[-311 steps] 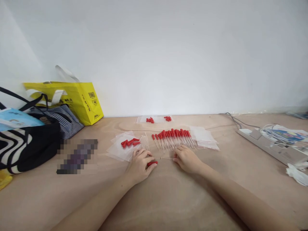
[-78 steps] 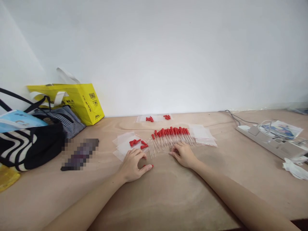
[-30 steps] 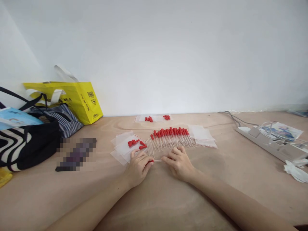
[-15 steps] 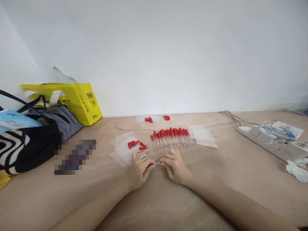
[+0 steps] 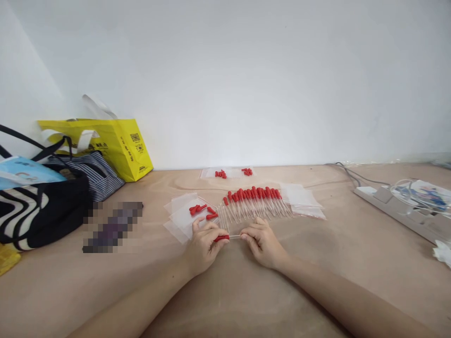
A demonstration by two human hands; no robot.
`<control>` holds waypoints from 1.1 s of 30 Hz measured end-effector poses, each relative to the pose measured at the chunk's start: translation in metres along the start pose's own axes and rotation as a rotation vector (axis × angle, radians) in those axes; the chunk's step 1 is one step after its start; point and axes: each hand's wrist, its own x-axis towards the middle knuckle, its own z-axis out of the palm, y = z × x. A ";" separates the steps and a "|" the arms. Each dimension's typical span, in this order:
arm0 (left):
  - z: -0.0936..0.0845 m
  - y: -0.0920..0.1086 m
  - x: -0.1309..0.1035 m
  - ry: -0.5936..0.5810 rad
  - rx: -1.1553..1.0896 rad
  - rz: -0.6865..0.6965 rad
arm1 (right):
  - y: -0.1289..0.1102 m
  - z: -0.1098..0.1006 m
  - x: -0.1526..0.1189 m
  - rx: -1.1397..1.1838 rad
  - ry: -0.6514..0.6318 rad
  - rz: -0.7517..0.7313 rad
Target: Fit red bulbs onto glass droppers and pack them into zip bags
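Observation:
My left hand (image 5: 204, 246) pinches a red rubber dropper bulb (image 5: 221, 238). Between thumb and fingers of my right hand (image 5: 262, 244) is a thin clear dropper tube (image 5: 234, 236); its left end meets the bulb, and the fingers cover its other end. Just beyond my hands lies a row of droppers with red bulbs (image 5: 254, 192), tips toward me. At the row's left end are several bare clear tubes (image 5: 223, 218). Loose red bulbs (image 5: 197, 209) rest on clear zip bags (image 5: 179, 216) beside my left hand.
More zip bags (image 5: 305, 202) lie right of the row. Another bag (image 5: 232, 172) with red bulbs is by the wall. At left stand a yellow bag (image 5: 134, 150), a striped pouch (image 5: 105, 176) and a black bag (image 5: 52, 211). A power strip (image 5: 387, 213) with cables is at right.
More of the red bulb and the clear tube shows between my fingers, and my hands are slightly farther apart. The whole view has shifted a little.

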 end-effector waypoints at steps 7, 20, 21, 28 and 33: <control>0.003 0.003 0.002 -0.020 -0.024 0.001 | 0.002 0.006 0.001 0.003 0.031 -0.061; -0.005 -0.002 0.002 -0.129 -0.010 -0.018 | 0.005 -0.003 0.001 -0.158 -0.032 -0.148; -0.005 -0.002 0.003 -0.126 -0.003 -0.013 | 0.004 -0.003 0.000 -0.182 -0.033 -0.151; -0.008 -0.019 0.005 0.071 0.116 -0.194 | 0.024 -0.005 0.008 -0.199 0.100 0.190; -0.007 -0.026 0.005 0.098 0.139 -0.253 | 0.056 -0.016 0.030 -0.242 0.204 0.577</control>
